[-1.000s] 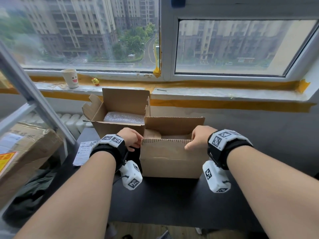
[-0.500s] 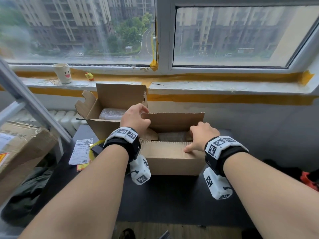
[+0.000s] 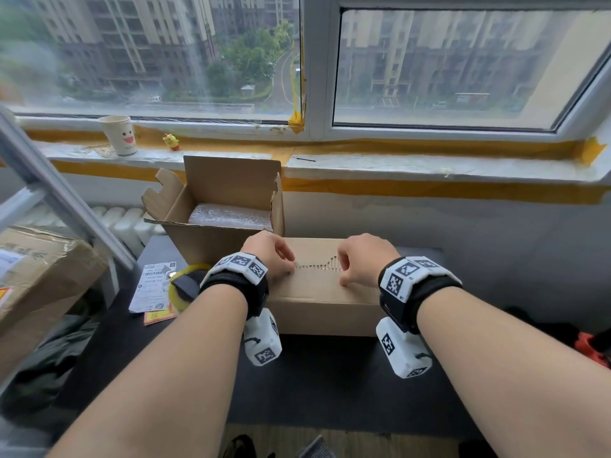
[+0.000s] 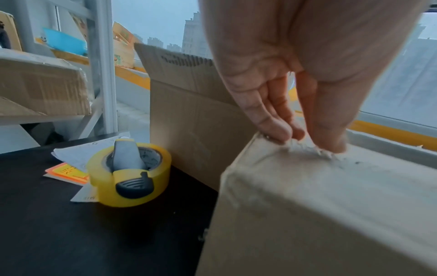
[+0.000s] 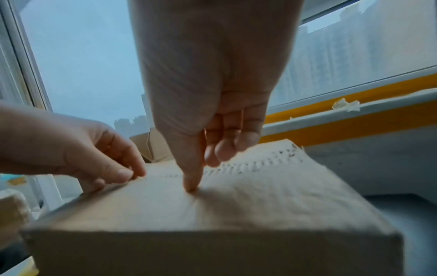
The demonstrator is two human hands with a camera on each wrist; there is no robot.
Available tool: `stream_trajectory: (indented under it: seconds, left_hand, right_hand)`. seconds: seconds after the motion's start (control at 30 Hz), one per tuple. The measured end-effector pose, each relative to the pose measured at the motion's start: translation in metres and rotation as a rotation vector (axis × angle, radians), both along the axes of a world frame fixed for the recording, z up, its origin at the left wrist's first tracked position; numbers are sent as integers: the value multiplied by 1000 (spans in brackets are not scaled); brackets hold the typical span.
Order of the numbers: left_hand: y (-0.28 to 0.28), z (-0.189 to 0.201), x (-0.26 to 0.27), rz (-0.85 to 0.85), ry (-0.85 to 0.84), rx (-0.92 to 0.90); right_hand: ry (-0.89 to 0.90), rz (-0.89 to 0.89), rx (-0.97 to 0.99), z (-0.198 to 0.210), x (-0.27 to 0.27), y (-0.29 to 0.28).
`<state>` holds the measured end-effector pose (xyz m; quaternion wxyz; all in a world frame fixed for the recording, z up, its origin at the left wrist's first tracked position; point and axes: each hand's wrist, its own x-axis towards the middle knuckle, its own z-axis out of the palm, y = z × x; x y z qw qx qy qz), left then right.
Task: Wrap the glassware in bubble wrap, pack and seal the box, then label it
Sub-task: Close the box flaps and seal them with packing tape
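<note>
box (image 3: 317,292) contents hidden under shut flaps — label (image 3: 152,289) print seemingly illegible.

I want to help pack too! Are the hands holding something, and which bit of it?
Nothing is gripped. Both hands press the closed box on its top flaps: left hand at the left end of the seam, right hand further right.

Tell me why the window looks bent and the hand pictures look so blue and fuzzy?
Head view: the wide lens curves the window frame. Left wrist view: the near box is soft, the tape roll fairly sharp. Right wrist view: bright sky leaves the right hand dim and bluish.
</note>
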<state>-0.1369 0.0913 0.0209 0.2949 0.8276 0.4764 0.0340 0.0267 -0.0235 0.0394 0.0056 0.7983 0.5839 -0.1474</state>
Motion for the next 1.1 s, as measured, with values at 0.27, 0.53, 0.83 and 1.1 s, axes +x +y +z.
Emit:
stream_trajectory:
  seconds: [0.27,0.53,0.83,1.1]
  left_hand:
    - [7,-5,-7,-10,12,-77]
    - [33,13,-68,207,-261,-331]
    - [91,-4,-188,511,-200,-303]
    - [119,-54,-231,468,-90,-361]
  right_hand:
    - [62,7,-133,-13,0,12]
    - [181,27,60,15,-48,53]
    - [242,163,97,22,-165,123]
    - [180,112,-84,-41,-221,164]
